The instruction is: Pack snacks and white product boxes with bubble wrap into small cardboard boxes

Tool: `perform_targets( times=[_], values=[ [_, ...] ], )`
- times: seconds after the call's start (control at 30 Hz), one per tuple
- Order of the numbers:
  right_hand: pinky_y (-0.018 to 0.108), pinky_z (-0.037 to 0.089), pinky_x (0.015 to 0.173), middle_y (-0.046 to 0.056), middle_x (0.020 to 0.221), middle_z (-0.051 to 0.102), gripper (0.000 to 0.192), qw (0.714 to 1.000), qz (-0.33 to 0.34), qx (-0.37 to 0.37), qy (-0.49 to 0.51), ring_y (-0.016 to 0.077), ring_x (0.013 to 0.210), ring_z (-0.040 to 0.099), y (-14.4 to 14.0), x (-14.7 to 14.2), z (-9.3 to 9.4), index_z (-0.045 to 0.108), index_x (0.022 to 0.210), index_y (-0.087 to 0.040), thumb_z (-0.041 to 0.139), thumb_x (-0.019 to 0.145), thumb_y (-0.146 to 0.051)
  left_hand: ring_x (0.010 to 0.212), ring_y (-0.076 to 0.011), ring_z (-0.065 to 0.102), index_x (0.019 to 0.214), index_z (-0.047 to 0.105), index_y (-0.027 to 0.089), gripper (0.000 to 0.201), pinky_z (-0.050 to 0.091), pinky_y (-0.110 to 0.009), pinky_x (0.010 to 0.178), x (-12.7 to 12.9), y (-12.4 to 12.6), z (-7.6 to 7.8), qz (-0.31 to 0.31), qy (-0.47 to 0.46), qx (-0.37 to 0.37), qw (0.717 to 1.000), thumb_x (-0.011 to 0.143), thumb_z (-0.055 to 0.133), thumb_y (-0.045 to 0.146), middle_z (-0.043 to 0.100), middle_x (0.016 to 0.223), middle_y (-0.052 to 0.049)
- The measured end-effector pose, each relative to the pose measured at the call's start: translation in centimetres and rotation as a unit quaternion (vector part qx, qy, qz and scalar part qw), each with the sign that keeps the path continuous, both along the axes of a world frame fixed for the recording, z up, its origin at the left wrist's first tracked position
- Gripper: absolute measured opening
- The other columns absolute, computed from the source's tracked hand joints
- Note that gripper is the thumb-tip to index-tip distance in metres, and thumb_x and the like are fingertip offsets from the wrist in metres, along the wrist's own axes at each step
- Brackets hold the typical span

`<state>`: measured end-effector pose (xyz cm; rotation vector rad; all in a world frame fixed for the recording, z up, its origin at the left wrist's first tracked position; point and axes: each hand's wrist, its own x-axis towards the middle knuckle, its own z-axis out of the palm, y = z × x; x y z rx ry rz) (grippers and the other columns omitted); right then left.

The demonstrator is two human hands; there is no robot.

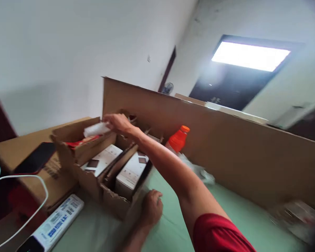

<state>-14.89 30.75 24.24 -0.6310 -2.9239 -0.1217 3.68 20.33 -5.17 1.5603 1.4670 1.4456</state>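
Note:
My right hand [118,123], at the end of a red-sleeved arm, reaches across over the cardboard boxes. Its fingers are closed on a blurred white cylinder-like piece [96,130], whose kind I cannot make out. Beneath that piece lies something red [75,144] in the rear-left cardboard compartment [64,140]. White printed cartons stand in two more cardboard trays: one carton [107,155] in the middle, another carton [131,173] nearer me. My left hand [152,207] rests on the green tabletop beside the nearer tray, fingers loosely curled and a little apart, with nothing visible in them.
A tall cardboard panel [225,147] stands behind the green tabletop [178,217]. In front of it are an orange bottle [177,139] and clear plastic [199,169]. To the left lie a dark phone [36,157] on a cardboard box, a white cable [43,185] and a labelled white power strip [59,220].

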Motion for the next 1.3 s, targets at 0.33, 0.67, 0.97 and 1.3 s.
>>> perform_targets(
  times=[0.33, 0.67, 0.97, 1.3],
  values=[
    [0.03, 0.052, 0.078, 0.006, 0.099, 0.073, 0.033, 0.832, -0.39, 0.023, 0.395, 0.0181, 0.086, 0.066, 2.3, 37.7, -6.3, 0.069, 0.109, -0.015, 0.053, 0.09, -0.035, 0.091, -0.0223, 0.067, 0.094, 0.071, 0.018, 0.03, 0.053, -0.037, 0.086, -0.7, -0.6, -0.9, -0.021, 0.013, -0.006, 1.0, 0.077, 0.046, 0.017, 0.073, 0.094, -0.008],
    [0.043, 0.055, 0.089, 0.008, 0.119, 0.064, 0.032, 0.826, -0.538, -0.037, 0.166, 0.0215, 0.102, 0.065, 6.0, 46.1, -17.4, 0.062, 0.119, -0.016, 0.063, 0.096, -0.037, 0.086, -0.0225, 0.071, 0.095, 0.073, 0.018, 0.031, 0.054, -0.03, 0.063, -1.0, -1.3, -0.6, -0.004, 0.071, 0.007, 0.997, 0.081, 0.047, 0.026, 0.076, 0.097, -0.01],
    [0.051, 0.042, 0.097, 0.012, 0.128, 0.066, 0.03, 0.849, -0.518, 0.011, 0.103, 0.0333, 0.119, 0.058, 1.3, 47.0, -14.7, 0.071, 0.116, -0.022, 0.056, 0.09, -0.024, 0.083, -0.0189, 0.07, 0.092, 0.072, 0.017, 0.028, 0.056, -0.029, 0.072, -0.9, -1.0, 0.3, 0.007, 0.097, 0.029, 0.995, 0.079, 0.046, 0.017, 0.075, 0.09, -0.008],
    [0.05, 0.048, 0.096, 0.01, 0.119, 0.072, 0.029, 0.914, -0.321, -0.067, 0.24, 0.0293, 0.111, 0.065, -12.1, 47.7, -24.6, 0.076, 0.101, -0.024, 0.053, 0.087, -0.037, 0.111, -0.0241, 0.062, 0.105, 0.071, 0.023, 0.032, 0.049, -0.043, 0.101, -0.9, -7.2, 8.9, 0.047, 0.178, 0.124, 0.975, 0.082, 0.051, 0.011, 0.07, 0.113, -0.009]
  ],
)
